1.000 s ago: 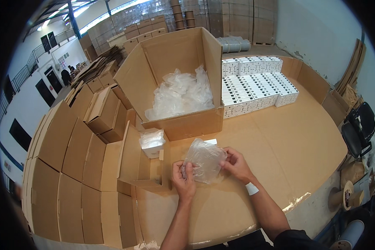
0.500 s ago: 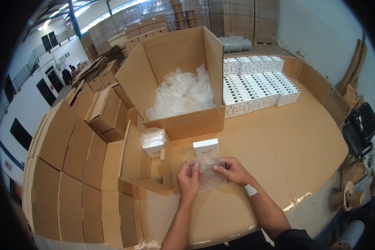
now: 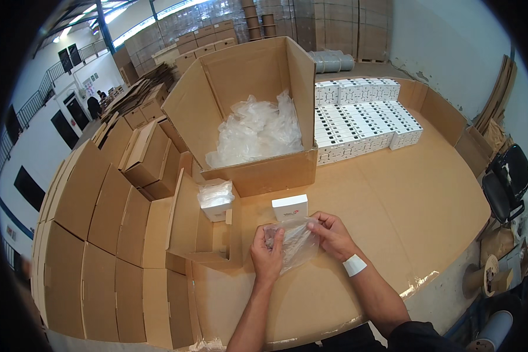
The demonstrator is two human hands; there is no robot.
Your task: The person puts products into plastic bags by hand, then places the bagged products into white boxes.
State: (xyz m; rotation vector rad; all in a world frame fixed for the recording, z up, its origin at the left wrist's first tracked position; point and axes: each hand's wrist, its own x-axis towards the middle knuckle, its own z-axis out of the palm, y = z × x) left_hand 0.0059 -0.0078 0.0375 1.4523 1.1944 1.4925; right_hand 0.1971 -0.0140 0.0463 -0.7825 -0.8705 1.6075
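A clear plastic bag (image 3: 298, 247) is stretched between my two hands above the cardboard-covered table. My left hand (image 3: 267, 253) pinches its left edge, thumb on top. At its upper right corner my right hand (image 3: 333, 236) has the film between thumb and fingers; a white band circles that wrist. Just beyond the bag a small white box (image 3: 290, 207) stands on the table. To the left, an open carton (image 3: 204, 256) holds a white box topped with plastic-wrapped items (image 3: 216, 196).
A large open cardboard box (image 3: 258, 179) full of clear plastic bags (image 3: 255, 132) stands behind. Rows of white boxes (image 3: 364, 126) are stacked at the back right. Brown cartons (image 3: 100, 258) line the left side. A black chair (image 3: 506, 182) is beyond the table's right edge.
My right hand has turned and shifted slightly up and right, drawing the bag's upper right corner outward. The left hand has barely moved. Boxes stay where they were.
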